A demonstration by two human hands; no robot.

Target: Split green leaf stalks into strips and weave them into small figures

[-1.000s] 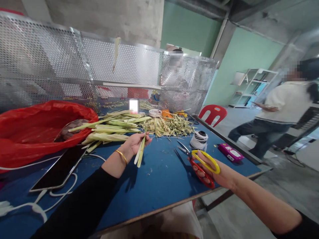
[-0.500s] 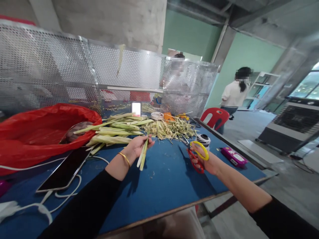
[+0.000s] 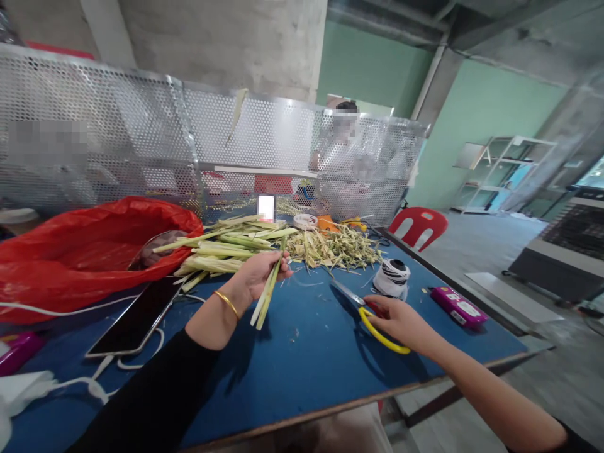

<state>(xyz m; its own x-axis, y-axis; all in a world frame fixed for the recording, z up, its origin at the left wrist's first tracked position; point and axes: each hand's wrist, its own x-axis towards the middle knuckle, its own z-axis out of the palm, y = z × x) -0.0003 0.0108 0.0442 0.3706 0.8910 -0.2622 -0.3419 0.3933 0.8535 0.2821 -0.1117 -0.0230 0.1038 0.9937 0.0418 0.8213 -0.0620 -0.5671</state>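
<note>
My left hand [image 3: 264, 275] is closed in a pinch around a few pale green leaf strips [image 3: 267, 298], whose cut ends point down toward me. To the right, my right hand [image 3: 406, 322] grips scissors [image 3: 385, 335] with yellow and red handles, held low over the blue table. Their blades look closed and point away to the left. A heap of long green strips [image 3: 231, 244] lies just behind my left hand. Beside it is a pile of small trimmings [image 3: 333, 246]. A black-and-white thread spool [image 3: 392, 278] stands close to my right hand.
A red plastic bag [image 3: 89, 277] and a dark phone [image 3: 132, 321] with white cables lie left on the table [image 3: 302, 371]. A purple pack [image 3: 458, 307] is near the right edge. A perforated metal screen [image 3: 255, 138] runs along the back, with a person [image 3: 337, 141] behind it.
My right hand has turned and lowered the scissors toward the table, leaving the spool more exposed. The view has shifted right. A person in white by the red chair is out of sight.
</note>
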